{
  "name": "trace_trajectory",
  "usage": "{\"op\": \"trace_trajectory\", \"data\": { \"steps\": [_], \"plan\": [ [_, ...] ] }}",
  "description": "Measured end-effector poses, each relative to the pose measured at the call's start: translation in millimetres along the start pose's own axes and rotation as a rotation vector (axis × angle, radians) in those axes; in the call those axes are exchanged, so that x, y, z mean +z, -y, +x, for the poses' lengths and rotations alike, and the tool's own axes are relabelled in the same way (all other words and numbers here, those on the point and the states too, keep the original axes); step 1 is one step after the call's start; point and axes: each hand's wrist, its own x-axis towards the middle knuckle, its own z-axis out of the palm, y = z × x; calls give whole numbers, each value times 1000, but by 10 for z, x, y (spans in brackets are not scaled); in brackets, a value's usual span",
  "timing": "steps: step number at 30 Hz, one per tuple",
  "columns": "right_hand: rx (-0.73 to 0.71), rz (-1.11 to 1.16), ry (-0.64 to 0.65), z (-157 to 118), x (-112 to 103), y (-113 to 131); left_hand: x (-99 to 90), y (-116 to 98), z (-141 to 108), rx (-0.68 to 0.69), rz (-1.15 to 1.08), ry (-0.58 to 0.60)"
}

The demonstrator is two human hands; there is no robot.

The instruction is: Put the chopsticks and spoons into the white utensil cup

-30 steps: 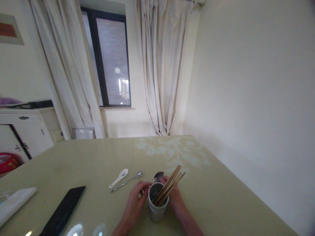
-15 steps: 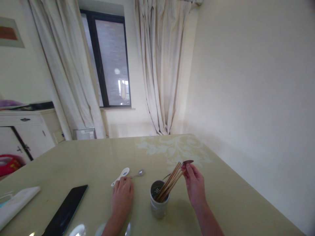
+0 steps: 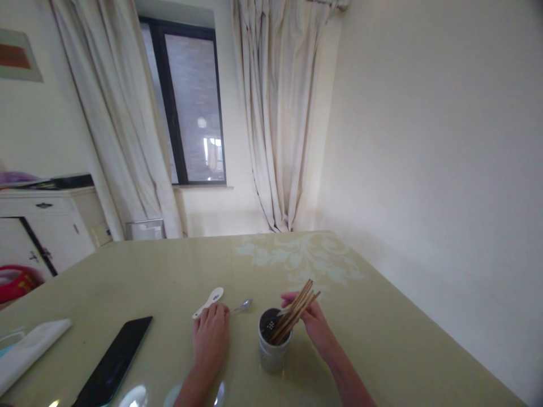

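Note:
A grey metal cup (image 3: 274,356) stands upright on the table, with several brown chopsticks (image 3: 299,311) leaning to the right in it. Behind and right of the chopsticks is my right hand (image 3: 316,325), its fingers partly hidden by them; whatever it holds is hard to make out. My left hand (image 3: 212,333) rests palm down left of the cup, fingers bent over the handle of a small metal spoon (image 3: 246,304). A white spoon with a blue mark (image 3: 216,294) lies just beyond its fingertips.
A black phone-like slab (image 3: 114,362) and a white object (image 3: 34,350) lie on the left of the green table (image 3: 169,271). Curtains, a window (image 3: 195,107) and a white cabinet (image 3: 55,226) stand beyond; a wall runs along the right.
My right hand has moved left and down, behind the chopsticks; the dark spoon-like piece at its fingertips no longer shows. The small metal spoon has shifted slightly right and down.

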Motion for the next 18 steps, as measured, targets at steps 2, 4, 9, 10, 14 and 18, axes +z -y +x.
{"op": "trace_trajectory", "data": {
  "steps": [2, 4, 9, 10, 14, 18],
  "plan": [
    [118, -7, 100, -4, -45, -54, 35, 9, 12, -8, -90, -2],
    [248, -41, 212, -31, -116, -84, 87, 22, 30, -34, -227, 4],
    [289, -144, 444, -132, -260, 18, 190, 20, 68, -98, -581, -81],
    [250, -154, 445, -150, -250, 58, 193, 6, 73, -104, -634, -104],
    [122, -81, 385, -202, -70, 138, 144, -88, 80, -144, -808, -144],
    [181, 1, 423, -187, 100, 31, 68, -206, 64, -158, -944, -139]
  ]
}}
